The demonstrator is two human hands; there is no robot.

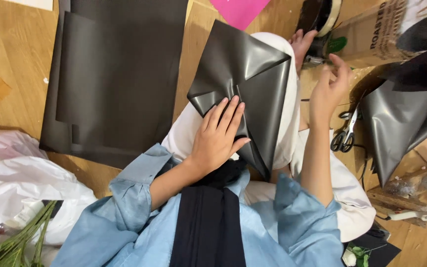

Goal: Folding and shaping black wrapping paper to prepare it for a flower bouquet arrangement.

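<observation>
Wood floor [21,44]; brown carton [371,34] top right.

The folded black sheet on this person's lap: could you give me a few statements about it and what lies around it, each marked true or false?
1. The left hand presses flat on the folded black sheet. True.
2. The right hand grips the scissors. False: they lie on the floor, untouched.
3. A pink sheet lies beyond the knee. True.
4. The flat black sheets on the floor are white. False: they are black.
</observation>
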